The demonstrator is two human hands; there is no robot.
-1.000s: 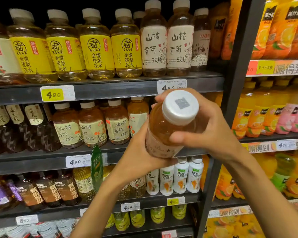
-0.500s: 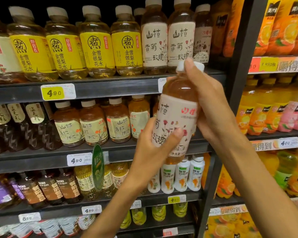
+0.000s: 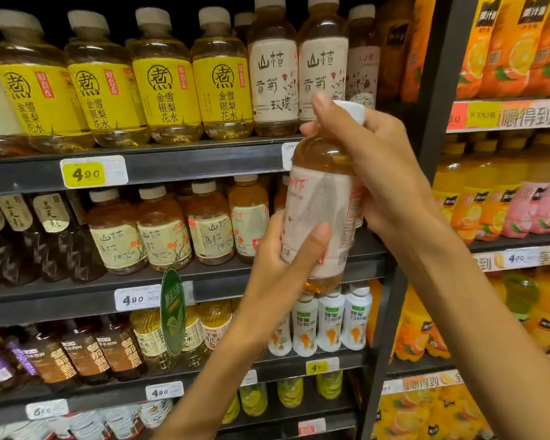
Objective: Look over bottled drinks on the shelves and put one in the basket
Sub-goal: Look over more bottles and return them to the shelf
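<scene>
Shelving unit fills the view, four-plus tiers of bottled drinks, dark upright post splitting it from the orange juice bay on the right. Top shelf: yellow-label bottles, then two cream-label ones at its right end. Second shelf: amber bottles with cream labels.

Picked bottle is off the shelves, held upright in the air in front of the second shelf's right end, near the post. Amber liquid, pale label, white cap.

Grip: left hand wraps the lower label from below and behind, thumb across the front. Right hand curls round the shoulder and cap, one fingertip over the cap top. Bottle sits between the two hands, base showing under the left one. Both are closed on it.

Judgement: still the inspection step, label looks mid-turn and blurred. No basket in view.

Risks:
- Grip loosens during a rotate and the bottle slips out the bottom; base is unsupported.
- Right forearm is close to the post; swinging out toward the basket could clip it.
- Going one-handed for the drop needs a firm body grip first; a cap-only hold looks weak.
</scene>
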